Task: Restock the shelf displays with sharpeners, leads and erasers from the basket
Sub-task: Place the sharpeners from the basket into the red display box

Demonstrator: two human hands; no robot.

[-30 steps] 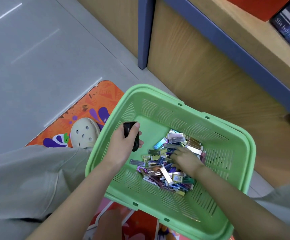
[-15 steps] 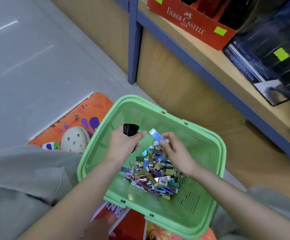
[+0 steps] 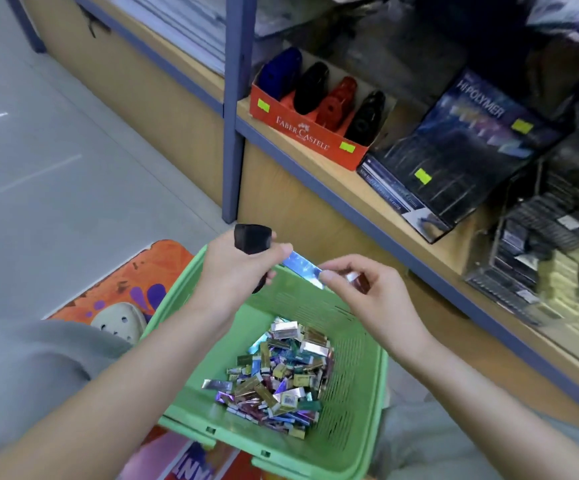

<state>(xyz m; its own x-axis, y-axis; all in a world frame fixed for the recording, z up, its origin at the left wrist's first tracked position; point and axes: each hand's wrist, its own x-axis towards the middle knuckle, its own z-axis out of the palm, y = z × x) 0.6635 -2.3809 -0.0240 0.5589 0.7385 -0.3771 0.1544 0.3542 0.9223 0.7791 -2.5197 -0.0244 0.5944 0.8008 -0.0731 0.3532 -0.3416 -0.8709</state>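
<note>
A green plastic basket [image 3: 354, 393] sits in front of me with a pile of several shiny small lead packs [image 3: 277, 372] in its bottom. My left hand [image 3: 236, 271] is raised over the basket's far rim and grips a black sharpener [image 3: 251, 237]; its thumb tip also touches a blue lead pack [image 3: 302, 266]. My right hand [image 3: 367, 292] pinches the other end of that blue pack and holds a dark red pack [image 3: 359, 280] in its fingers. On the shelf ahead, a red Faber-Castell display box [image 3: 302, 129] holds blue, black and red sharpeners.
A dark Hi-Polymer lead display [image 3: 454, 157] stands right of the red box, with stacked dark packs [image 3: 540, 244] further right. The blue shelf post [image 3: 234, 109] rises beyond the basket. An orange mat [image 3: 135, 275] and a beige clog [image 3: 122, 322] lie to the left on grey floor.
Both hands rose out of the basket with the sharpener and packs. My right hand brought the blue pack up to the left thumb. The view tilted up to the shelf.
</note>
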